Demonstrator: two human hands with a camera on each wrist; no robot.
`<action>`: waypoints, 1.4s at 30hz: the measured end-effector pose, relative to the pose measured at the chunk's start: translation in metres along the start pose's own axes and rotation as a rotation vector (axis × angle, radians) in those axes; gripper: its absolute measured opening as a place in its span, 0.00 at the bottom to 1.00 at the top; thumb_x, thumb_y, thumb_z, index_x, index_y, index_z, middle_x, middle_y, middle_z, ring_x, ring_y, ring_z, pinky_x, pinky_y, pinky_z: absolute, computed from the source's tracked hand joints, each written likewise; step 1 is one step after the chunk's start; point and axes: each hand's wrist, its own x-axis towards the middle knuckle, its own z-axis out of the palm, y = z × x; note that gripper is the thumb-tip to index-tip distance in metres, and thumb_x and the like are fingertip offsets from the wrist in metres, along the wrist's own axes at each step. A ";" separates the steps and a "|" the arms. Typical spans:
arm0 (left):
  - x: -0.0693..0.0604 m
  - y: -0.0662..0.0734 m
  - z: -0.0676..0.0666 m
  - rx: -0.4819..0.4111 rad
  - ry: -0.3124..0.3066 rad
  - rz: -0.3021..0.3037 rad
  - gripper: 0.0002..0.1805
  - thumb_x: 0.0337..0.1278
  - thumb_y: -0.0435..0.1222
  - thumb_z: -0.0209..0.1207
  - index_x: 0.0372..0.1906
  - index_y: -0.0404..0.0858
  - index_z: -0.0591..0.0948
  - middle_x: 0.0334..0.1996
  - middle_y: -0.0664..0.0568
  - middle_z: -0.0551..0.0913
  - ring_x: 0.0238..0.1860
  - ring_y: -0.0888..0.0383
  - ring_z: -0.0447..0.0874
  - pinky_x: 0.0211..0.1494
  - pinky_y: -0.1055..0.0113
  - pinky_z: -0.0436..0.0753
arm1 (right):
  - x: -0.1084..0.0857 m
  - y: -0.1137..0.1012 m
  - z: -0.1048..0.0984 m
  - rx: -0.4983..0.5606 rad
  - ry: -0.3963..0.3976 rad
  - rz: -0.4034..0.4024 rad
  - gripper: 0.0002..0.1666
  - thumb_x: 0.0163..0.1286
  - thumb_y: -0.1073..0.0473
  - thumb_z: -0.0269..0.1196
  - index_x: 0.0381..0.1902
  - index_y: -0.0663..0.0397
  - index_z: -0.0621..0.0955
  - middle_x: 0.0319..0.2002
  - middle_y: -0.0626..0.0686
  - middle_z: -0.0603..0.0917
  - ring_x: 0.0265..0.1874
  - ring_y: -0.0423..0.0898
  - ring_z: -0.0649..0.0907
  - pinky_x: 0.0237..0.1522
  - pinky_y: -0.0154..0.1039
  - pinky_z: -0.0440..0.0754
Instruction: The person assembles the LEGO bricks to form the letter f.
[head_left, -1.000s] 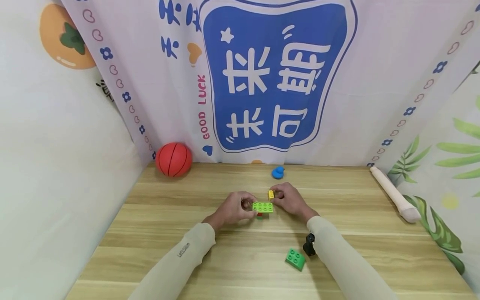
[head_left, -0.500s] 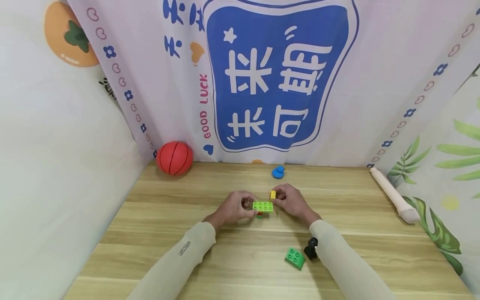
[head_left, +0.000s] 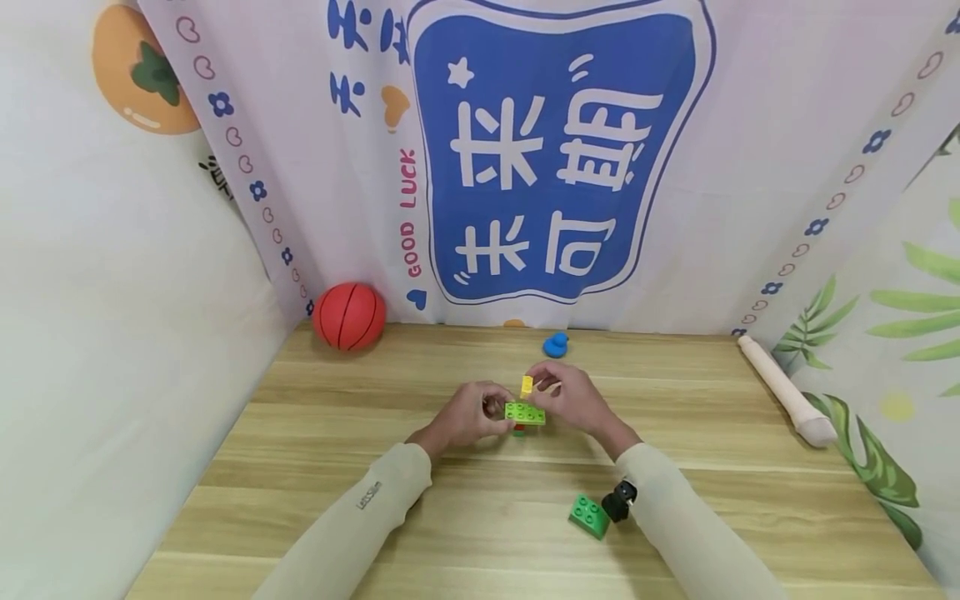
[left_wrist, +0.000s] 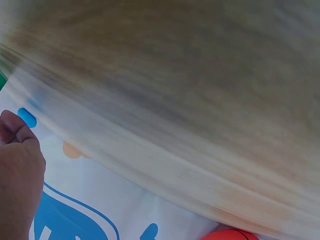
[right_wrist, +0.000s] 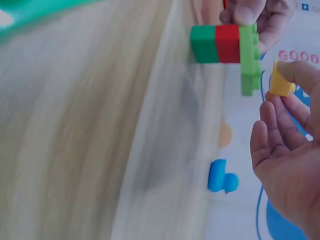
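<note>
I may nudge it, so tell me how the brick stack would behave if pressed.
The brick stack is probably stiff: its blocks look like hard plastic. Pressed on its right end, it may tip that way, since the light green top brick overhangs the red brick there. The left hand holding its left end should help steady it.

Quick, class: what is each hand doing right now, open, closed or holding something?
Left hand: holding the light green brick.
Right hand: pinching the yellow brick.

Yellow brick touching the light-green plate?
Apart. In the right wrist view, a strip of backdrop shows between the yellow brick and the light-green plate.
</note>
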 end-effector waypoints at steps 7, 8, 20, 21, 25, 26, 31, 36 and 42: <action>0.001 -0.001 0.002 -0.009 0.002 0.004 0.14 0.57 0.31 0.76 0.49 0.36 0.89 0.36 0.51 0.84 0.35 0.60 0.76 0.39 0.73 0.77 | -0.003 -0.005 0.003 -0.023 -0.073 -0.041 0.19 0.70 0.59 0.75 0.57 0.54 0.87 0.52 0.54 0.90 0.50 0.50 0.87 0.50 0.42 0.85; 0.001 -0.001 0.002 -0.010 0.002 0.003 0.14 0.57 0.31 0.76 0.49 0.36 0.89 0.36 0.51 0.84 0.36 0.60 0.76 0.39 0.73 0.77 | -0.004 -0.004 0.003 -0.031 -0.081 -0.041 0.19 0.69 0.59 0.75 0.57 0.53 0.87 0.52 0.53 0.90 0.50 0.49 0.87 0.50 0.42 0.85; 0.001 -0.003 0.002 -0.003 0.006 0.016 0.13 0.57 0.32 0.76 0.48 0.36 0.90 0.37 0.50 0.86 0.35 0.59 0.76 0.38 0.72 0.77 | -0.008 0.001 0.007 -0.031 -0.127 -0.090 0.15 0.68 0.61 0.75 0.52 0.52 0.88 0.48 0.52 0.92 0.47 0.47 0.89 0.51 0.44 0.88; 0.001 -0.004 0.003 -0.005 0.008 0.021 0.13 0.57 0.32 0.76 0.47 0.36 0.90 0.37 0.50 0.86 0.35 0.59 0.76 0.38 0.72 0.77 | -0.008 0.001 0.007 -0.027 -0.128 -0.087 0.15 0.68 0.62 0.76 0.51 0.52 0.88 0.48 0.52 0.92 0.47 0.46 0.89 0.52 0.43 0.88; 0.000 -0.003 0.002 -0.012 0.016 0.026 0.13 0.57 0.31 0.76 0.47 0.36 0.90 0.38 0.49 0.87 0.35 0.59 0.76 0.38 0.73 0.77 | -0.009 0.000 0.009 -0.032 -0.129 -0.084 0.16 0.66 0.63 0.76 0.51 0.51 0.88 0.49 0.51 0.91 0.48 0.45 0.89 0.52 0.40 0.87; 0.000 -0.003 0.002 -0.013 0.017 0.029 0.13 0.57 0.31 0.76 0.47 0.36 0.90 0.38 0.49 0.87 0.35 0.59 0.77 0.38 0.73 0.77 | -0.009 -0.001 0.009 -0.037 -0.128 -0.083 0.16 0.66 0.63 0.77 0.51 0.51 0.88 0.49 0.50 0.91 0.48 0.45 0.89 0.52 0.39 0.87; 0.001 -0.004 0.002 -0.010 0.013 0.035 0.13 0.57 0.31 0.76 0.48 0.35 0.90 0.39 0.49 0.87 0.35 0.59 0.77 0.38 0.73 0.78 | -0.009 -0.005 0.008 -0.091 -0.122 -0.111 0.16 0.63 0.63 0.78 0.49 0.52 0.88 0.47 0.51 0.91 0.47 0.45 0.89 0.51 0.40 0.88; 0.000 -0.004 0.002 -0.006 0.016 0.026 0.14 0.57 0.31 0.77 0.48 0.36 0.90 0.38 0.50 0.87 0.35 0.61 0.76 0.38 0.74 0.77 | -0.008 -0.007 0.009 -0.131 -0.121 -0.119 0.17 0.61 0.63 0.78 0.48 0.52 0.89 0.45 0.50 0.90 0.45 0.44 0.88 0.52 0.43 0.88; -0.001 -0.002 0.001 0.011 0.019 0.027 0.15 0.58 0.32 0.77 0.49 0.35 0.90 0.38 0.50 0.86 0.35 0.61 0.76 0.38 0.74 0.78 | -0.008 -0.008 0.009 -0.147 -0.102 -0.094 0.17 0.60 0.63 0.78 0.47 0.51 0.90 0.44 0.49 0.90 0.45 0.44 0.87 0.52 0.46 0.88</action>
